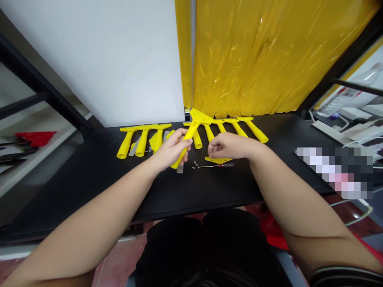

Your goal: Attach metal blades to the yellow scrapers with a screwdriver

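Note:
My left hand (174,149) is closed around a yellow scraper handle (196,124), its wide flat head tilted up and away from me. To the right, my right hand (229,145) hovers with fingers curled together; what they hold, if anything, is hidden. Just below that hand lies a yellow flat plate (220,161) with small holes. A screwdriver (220,165) with a dark handle and thin shaft rests in front of the plate. Small screws (195,163) lie left of the screwdriver's tip. Under the held handle, a grey metal blade (180,169) shows partly.
On the black table (197,191), several yellow scraper handles (141,144) stand in a row at left, with metal blades (134,147) among them. More yellow scraper handles (257,132) line the back right. A white panel (119,59) and a yellow plastic sheet (254,59) rise behind.

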Tool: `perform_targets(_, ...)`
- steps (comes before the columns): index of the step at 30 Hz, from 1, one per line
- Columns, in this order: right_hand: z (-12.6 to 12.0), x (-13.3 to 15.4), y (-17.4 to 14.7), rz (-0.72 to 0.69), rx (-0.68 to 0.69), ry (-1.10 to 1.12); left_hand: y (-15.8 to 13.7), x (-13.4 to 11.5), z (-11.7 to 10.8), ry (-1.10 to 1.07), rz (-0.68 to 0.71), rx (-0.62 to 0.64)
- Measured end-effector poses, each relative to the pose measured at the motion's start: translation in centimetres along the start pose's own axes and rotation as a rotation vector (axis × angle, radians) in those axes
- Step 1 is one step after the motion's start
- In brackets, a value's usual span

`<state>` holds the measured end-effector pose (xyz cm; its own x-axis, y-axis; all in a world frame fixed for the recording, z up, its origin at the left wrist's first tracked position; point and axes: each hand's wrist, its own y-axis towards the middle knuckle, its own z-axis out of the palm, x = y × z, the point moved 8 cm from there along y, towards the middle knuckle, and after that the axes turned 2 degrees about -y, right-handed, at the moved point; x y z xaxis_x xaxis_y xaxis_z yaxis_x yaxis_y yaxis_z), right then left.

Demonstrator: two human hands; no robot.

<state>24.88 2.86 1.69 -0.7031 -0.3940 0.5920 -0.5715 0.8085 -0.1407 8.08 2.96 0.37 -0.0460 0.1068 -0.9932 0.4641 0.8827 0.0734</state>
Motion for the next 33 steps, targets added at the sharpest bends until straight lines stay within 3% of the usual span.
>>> perform_targets(5, -0.5, -2.4, -0.6, 0.212, 0.085, -0.229, 0.0, 0.5, -0.7, -0.038, -0.041, -0.015)
perform_targets(18, 0.0, -1.1, -0.7, 0.181, 0.057, -0.28, -0.3, 0.6, -0.2, 0.001, -0.062, 0.026)
perform_targets(20, -0.4, -0.4, -1.9, 0.149, -0.029, -0.253, -0.3, 0.6, -0.2, -0.001, -0.059, 0.03)
perform_targets(23, -2.0, -0.8, -6.2, 0.093, -0.32, -0.208, -0.3, 0.7, -0.2, 0.014, -0.054, 0.044)
perform_targets(26, -5.0, -5.6, -14.3, 0.262, -0.723, -0.305, -0.5, 0.7, -0.3, 0.123, -0.051, 0.052)
perform_targets(28, -6.6, -10.4, -19.8, 0.47, -0.816, -0.554, -0.6, 0.4, -0.5, 0.216, -0.042, 0.035)
perform_targets(30, -8.2, -15.6, -24.3, 0.657, -0.801, -0.766, -0.8, -0.1, -0.5, 0.287, -0.02, 0.017)
perform_targets(33, -9.6, -22.2, -27.7, 0.786, -0.634, -0.872, -1.1, -1.1, -0.3, 0.393, 0.048, 0.0)
